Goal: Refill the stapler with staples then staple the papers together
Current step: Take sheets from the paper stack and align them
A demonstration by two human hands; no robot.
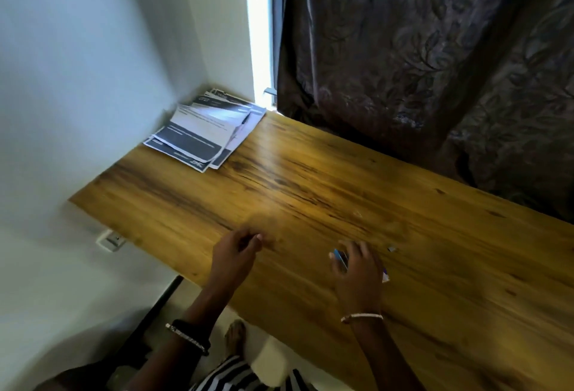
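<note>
The right hand (357, 269) has its grip curled round a small blue stapler (340, 258), low over the brown wooden worktop (310, 179). To its left, the left hand (237, 249) hovers with its grip loose, holding nothing. A small grey metallic piece (392, 248) lies near the right hand. The stack of black-and-white printed papers (202, 136) sits well apart in the far left corner.

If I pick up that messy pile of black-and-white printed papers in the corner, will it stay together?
Probably not: the pile of black-and-white printed papers is fanned unevenly, so loose sheets may slide apart. Edges curl up, so they'd likely flop.
</note>
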